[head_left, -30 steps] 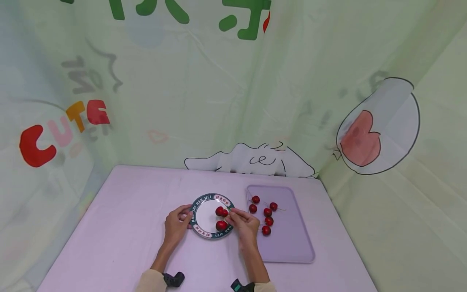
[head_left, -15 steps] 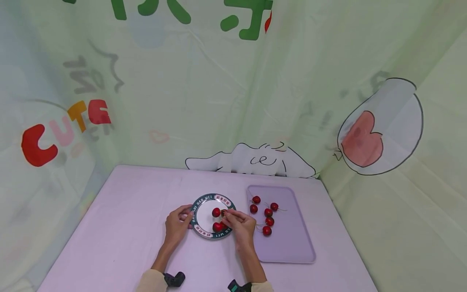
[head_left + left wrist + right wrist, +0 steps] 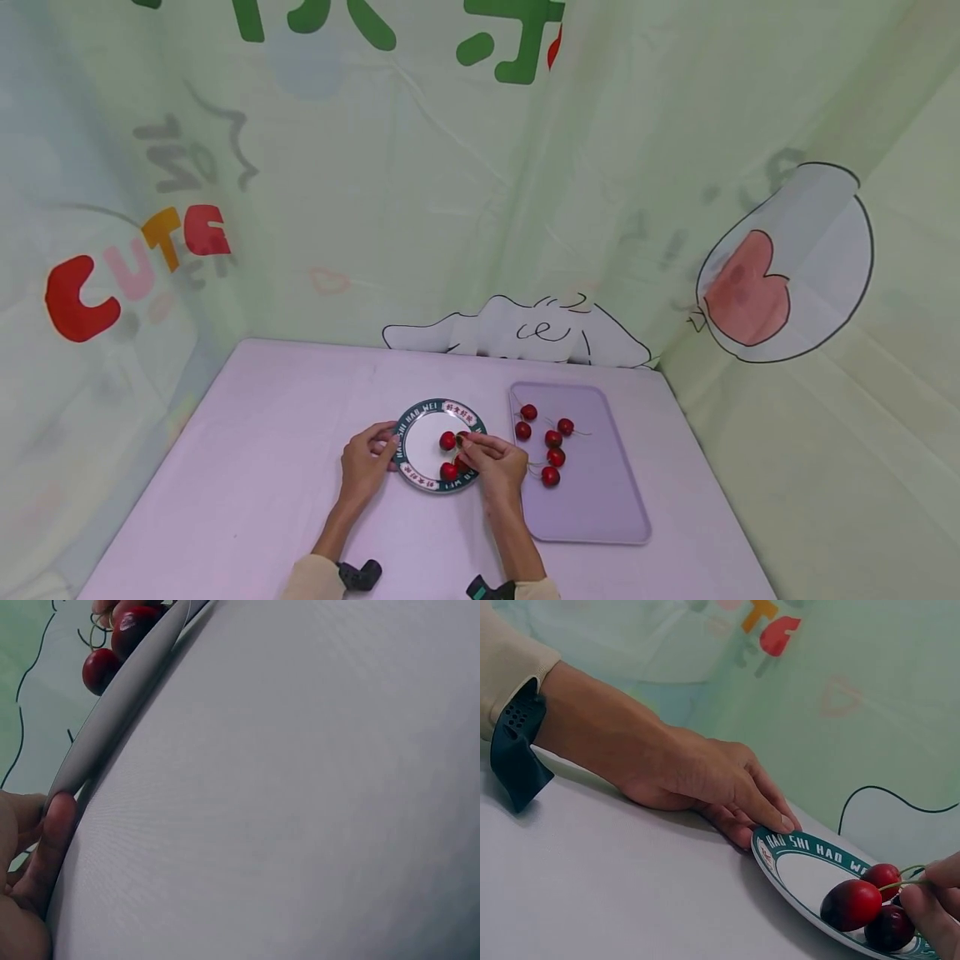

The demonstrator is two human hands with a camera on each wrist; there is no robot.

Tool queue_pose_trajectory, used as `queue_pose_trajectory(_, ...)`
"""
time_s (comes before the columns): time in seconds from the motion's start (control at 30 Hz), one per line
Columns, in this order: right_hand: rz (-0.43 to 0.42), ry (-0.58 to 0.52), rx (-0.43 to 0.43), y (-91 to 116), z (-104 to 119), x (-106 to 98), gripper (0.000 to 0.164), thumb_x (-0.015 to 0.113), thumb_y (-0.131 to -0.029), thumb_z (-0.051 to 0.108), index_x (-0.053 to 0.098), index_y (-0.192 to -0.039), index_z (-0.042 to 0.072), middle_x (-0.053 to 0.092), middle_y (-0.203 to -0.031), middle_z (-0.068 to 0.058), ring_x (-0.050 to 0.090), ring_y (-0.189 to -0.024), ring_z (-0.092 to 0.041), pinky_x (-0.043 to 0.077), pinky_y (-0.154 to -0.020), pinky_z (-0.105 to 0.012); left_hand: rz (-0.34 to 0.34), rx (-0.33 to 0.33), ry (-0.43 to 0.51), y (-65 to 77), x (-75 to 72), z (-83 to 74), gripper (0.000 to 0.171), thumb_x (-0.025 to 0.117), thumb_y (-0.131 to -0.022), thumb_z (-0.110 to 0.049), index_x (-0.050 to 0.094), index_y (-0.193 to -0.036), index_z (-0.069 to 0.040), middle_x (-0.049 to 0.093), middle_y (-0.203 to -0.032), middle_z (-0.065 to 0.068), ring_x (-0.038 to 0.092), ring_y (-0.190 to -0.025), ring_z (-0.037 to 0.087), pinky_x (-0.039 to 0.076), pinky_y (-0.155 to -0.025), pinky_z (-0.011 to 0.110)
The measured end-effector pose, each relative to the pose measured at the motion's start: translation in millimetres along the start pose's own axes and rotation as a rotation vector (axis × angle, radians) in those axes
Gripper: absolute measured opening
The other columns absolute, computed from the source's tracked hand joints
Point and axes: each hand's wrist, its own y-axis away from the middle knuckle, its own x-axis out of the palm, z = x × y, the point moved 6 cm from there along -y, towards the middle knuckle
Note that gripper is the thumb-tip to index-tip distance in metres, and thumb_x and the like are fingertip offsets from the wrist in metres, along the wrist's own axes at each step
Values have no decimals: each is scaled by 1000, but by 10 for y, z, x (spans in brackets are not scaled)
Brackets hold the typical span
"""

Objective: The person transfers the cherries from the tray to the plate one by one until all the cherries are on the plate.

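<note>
Cherries (image 3: 851, 905) sat clustered on the right side of the lettered green-rimmed plate (image 3: 422, 442), at least three of them. My right hand (image 3: 497, 467) was nearly closed, thumb and fingertips pinching stem (image 3: 902, 883); I couldn't tell whether the plate bore that fruit's full weight. My left hand (image 3: 366, 460) gripped the plate's left rim, keeping it on the tabletop (image 3: 285, 417). I judged this the placing or arranging step; the next move called for loosening my pinch gently, lest the cherries roll. Six more lay in the purple tray (image 3: 588, 508).
</note>
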Motion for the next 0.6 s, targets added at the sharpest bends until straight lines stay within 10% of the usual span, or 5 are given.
queue_pose_trajectory(0.6, -55, 195, -95, 28, 78, -27, 16, 85, -92, 0, 84, -107, -3, 84, -99, -17, 79, -78, -11, 66, -73, -19, 3, -12, 18, -29, 3, 50, 33, 73, -104, -10, 74, -137, -8, 75, -112, 15, 69, -64, 9, 60, -58, 21)
